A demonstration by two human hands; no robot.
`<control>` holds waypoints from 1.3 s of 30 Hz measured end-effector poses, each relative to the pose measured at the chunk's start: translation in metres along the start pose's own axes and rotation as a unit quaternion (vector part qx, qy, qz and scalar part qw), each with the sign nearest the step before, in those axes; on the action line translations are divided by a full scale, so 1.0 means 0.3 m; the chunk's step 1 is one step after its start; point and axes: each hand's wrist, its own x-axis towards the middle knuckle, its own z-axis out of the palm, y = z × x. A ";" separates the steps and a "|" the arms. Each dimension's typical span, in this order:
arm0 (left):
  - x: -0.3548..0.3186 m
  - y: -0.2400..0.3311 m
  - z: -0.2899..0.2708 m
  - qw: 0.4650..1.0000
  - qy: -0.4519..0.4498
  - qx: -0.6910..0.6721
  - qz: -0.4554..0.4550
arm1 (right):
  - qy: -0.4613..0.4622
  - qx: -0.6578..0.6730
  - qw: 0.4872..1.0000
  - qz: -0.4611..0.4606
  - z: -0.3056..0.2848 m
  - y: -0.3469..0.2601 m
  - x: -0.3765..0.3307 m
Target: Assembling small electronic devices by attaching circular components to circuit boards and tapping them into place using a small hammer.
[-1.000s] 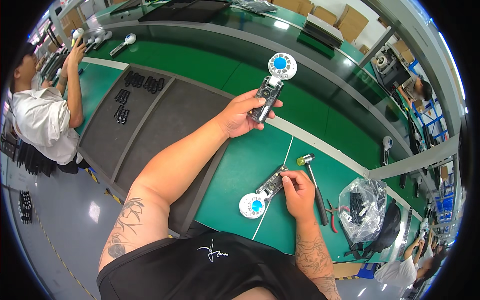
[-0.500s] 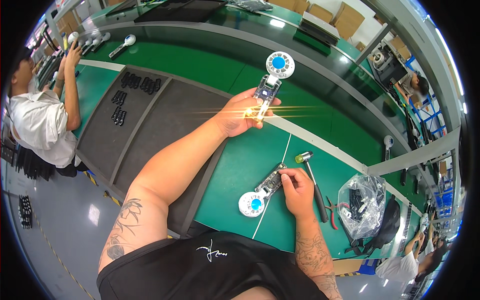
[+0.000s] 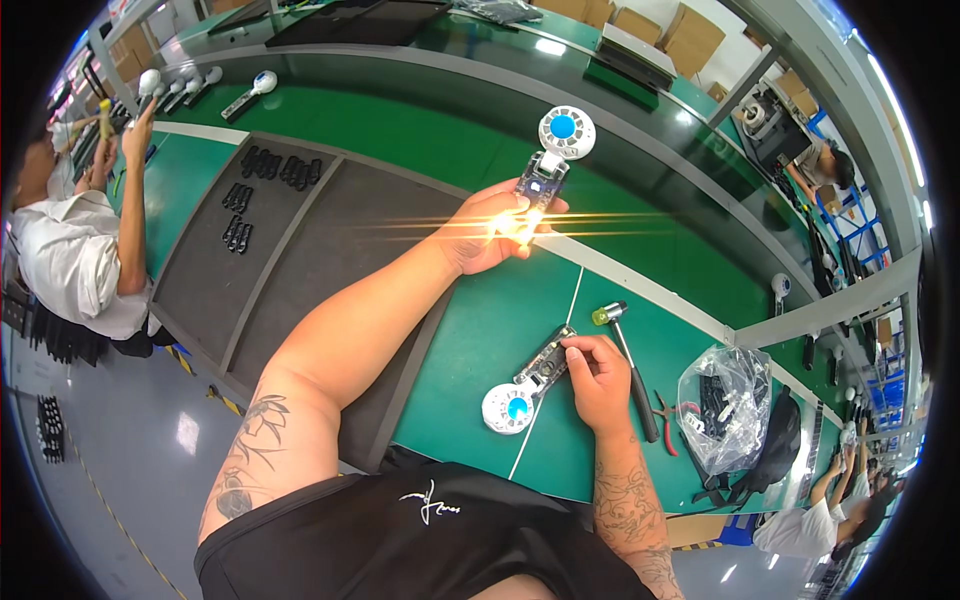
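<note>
My left hand [image 3: 488, 232] is raised over the green bench and grips a small fan assembly [image 3: 552, 160]: a white round head with a blue centre on a bare circuit-board handle. A bright yellow glare shines at the handle's lower end, by my fingers. My right hand [image 3: 598, 380] rests on the green mat and pinches the handle end of a second fan assembly [image 3: 520, 394], which lies flat with its white and blue head toward me.
A small hammer [image 3: 622, 345] lies right of my right hand, with red-handled pliers [image 3: 667, 418] and a clear bag of dark parts [image 3: 722, 402] beyond. A dark conveyor belt [image 3: 330, 230] carries black parts [image 3: 262, 178]. A person in a white shirt [image 3: 70, 255] works at the left.
My left hand has turned the raised fan assembly slightly, and a bright glare now flares at its lower end. My right hand and the lying assembly have stayed put.
</note>
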 end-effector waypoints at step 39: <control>-0.031 0.175 -0.210 0.985 0.001 -0.156 0.071 | -0.023 -0.074 0.997 -0.024 -0.013 -0.003 0.012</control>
